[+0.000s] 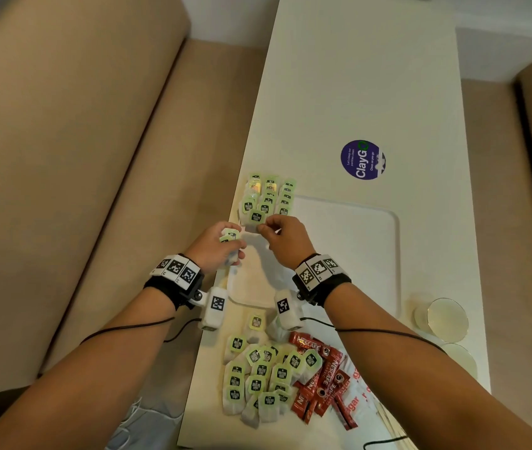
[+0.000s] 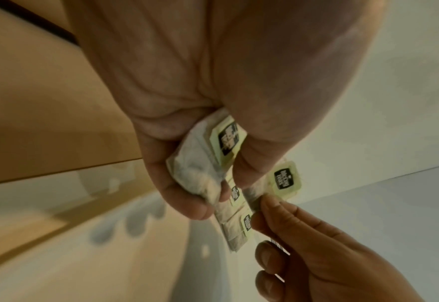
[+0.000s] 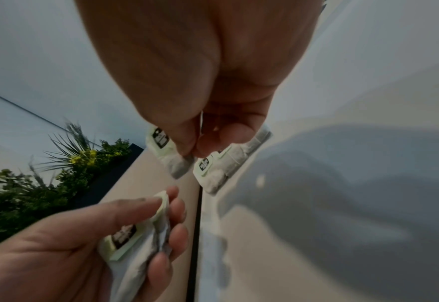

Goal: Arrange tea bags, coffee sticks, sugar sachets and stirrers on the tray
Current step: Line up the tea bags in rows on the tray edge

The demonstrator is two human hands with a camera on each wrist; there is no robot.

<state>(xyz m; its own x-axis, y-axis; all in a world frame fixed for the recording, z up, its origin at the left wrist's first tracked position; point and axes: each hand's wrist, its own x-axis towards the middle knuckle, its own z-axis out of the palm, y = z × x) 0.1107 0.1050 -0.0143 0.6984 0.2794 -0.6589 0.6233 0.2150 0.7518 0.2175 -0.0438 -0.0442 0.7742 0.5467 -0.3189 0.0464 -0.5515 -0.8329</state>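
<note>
A white tray lies on the white table. Rows of tea bags with green tags sit on the tray's far left corner. My left hand grips a small bundle of tea bags, also seen in the right wrist view. My right hand pinches one tea bag at the near end of the rows; its fingertips meet on that tea bag. A loose pile of tea bags, red coffee sticks and sugar sachets lies near me.
Two glasses stand at the tray's near right. A round purple sticker lies beyond the tray. A beige sofa runs along the table's left edge. A plant shows in the right wrist view.
</note>
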